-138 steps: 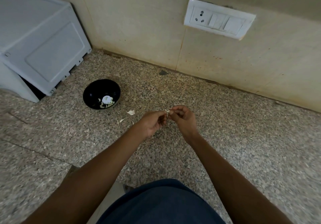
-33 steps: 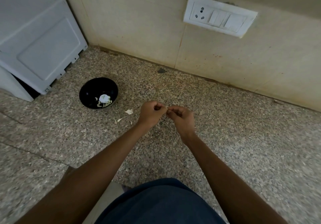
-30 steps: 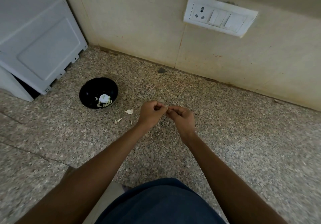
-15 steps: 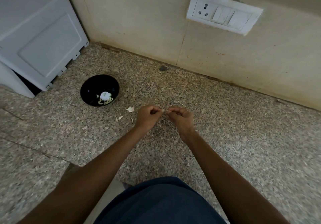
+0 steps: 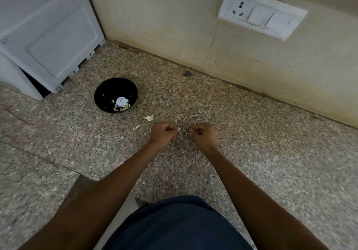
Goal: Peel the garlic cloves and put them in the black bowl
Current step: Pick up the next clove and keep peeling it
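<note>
Over the speckled granite counter [image 5: 251, 152], my left hand [image 5: 163, 134] pinches a small pale garlic piece [image 5: 179, 128] at its fingertips. My right hand [image 5: 203, 134] pinches another small pale bit [image 5: 191, 130], a short gap away. Which bit is clove and which is skin I cannot tell. The black bowl [image 5: 104, 94] stands to the upper left of my hands and holds several pale peeled cloves [image 5: 121, 103].
Loose garlic skins [image 5: 148, 118] lie on the counter between the bowl and my left hand. A white appliance [image 5: 48, 36] stands at the far left against the wall. A white socket and switch plate [image 5: 261, 18] is on the wall.
My hands, which touched at the fingertips half a second ago, have pulled apart sideways, each keeping a pale bit. The view has shifted slightly.
</note>
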